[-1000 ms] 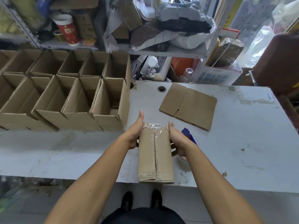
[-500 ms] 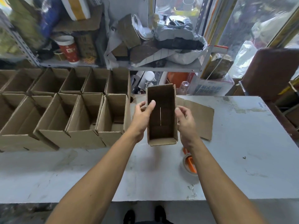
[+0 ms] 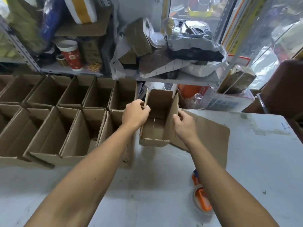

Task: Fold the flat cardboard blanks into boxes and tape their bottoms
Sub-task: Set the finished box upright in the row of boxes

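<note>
I hold a small folded cardboard box (image 3: 155,128) upright, its open top facing me and its flaps standing up, just right of the rows of finished boxes (image 3: 68,122). My left hand (image 3: 136,113) grips its left wall and flap. My right hand (image 3: 184,125) pinches its right wall. The box hovers slightly above the white table (image 3: 254,161). A flat cardboard blank (image 3: 211,138) lies on the table behind and right of the box, partly hidden by my right hand. An orange tape dispenser (image 3: 200,193) lies near my right forearm.
Two rows of open finished boxes fill the table's left side. A metal shelf (image 3: 180,79) packed with bags, cartons and a red cup (image 3: 71,56) stands behind the table. A brown chair back (image 3: 285,86) is at the far right.
The box was bottom-up near the table's front edge with tape showing. It has been turned open side up and carried away from me toward the rows of finished boxes.
</note>
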